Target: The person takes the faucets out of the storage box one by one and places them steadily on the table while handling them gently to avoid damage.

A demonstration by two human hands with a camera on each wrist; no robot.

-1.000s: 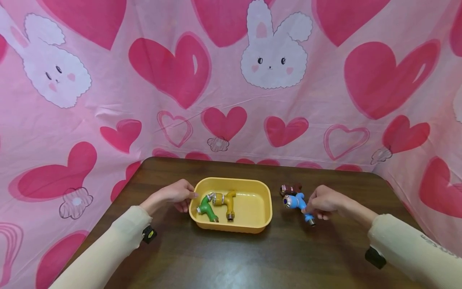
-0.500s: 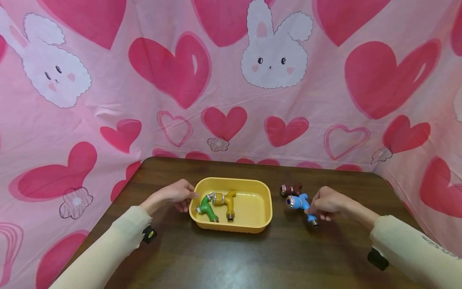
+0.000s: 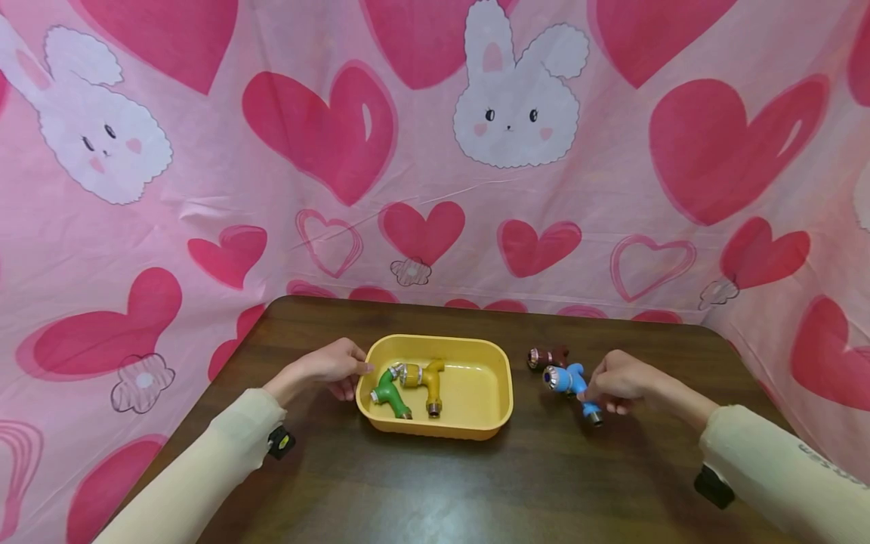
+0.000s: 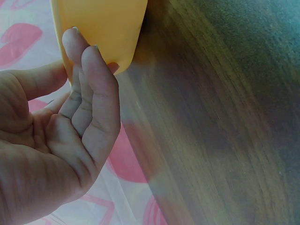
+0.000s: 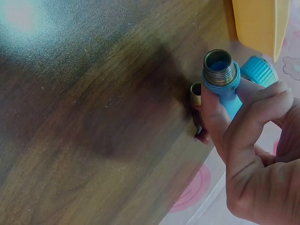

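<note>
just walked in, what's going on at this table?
A person's right hand holds a blue tap to the right of a yellow tray, while the left hand grips the tray's left rim. A green tap and a yellow tap lie in the tray; a dark red tap lies on the table.

The table [image 3: 421,483] has a dark brown, wood-grain top with a light-reflecting finish and rounded far corners. Resting directly on it: a yellow, rectangular, plastic-looking basin [image 3: 435,431] with rounded corners, near the middle; and a dark red, tap-shaped fitting [image 3: 538,358] with a silver-coloured band, right of the basin, apart from it.
</note>
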